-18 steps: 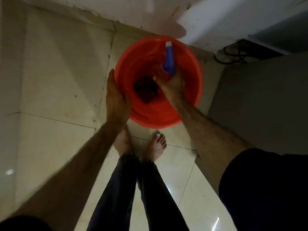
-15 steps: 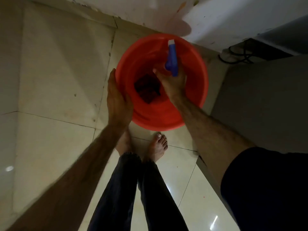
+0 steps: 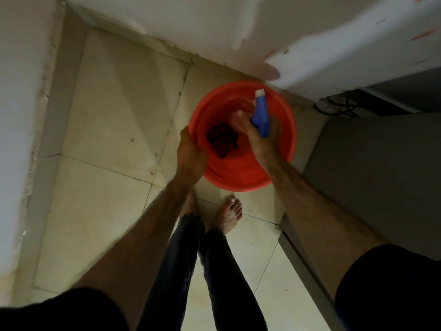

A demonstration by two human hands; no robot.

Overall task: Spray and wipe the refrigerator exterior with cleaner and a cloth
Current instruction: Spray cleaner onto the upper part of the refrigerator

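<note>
Above the tiled floor point(image 3: 107, 211), a person is holding a red basin point(image 3: 238, 173) with both hands busy.
Left hand point(image 3: 191, 151) is gripping the basin's rim; right hand point(image 3: 262, 137) is clamping its grip around a blue spray bottle point(image 3: 260, 113) over the basin, where a dark cloth point(image 3: 222, 139) is lying.

Glossy plastic basin point(image 3: 284, 111), polished floor tiles point(image 3: 114, 111)
</note>
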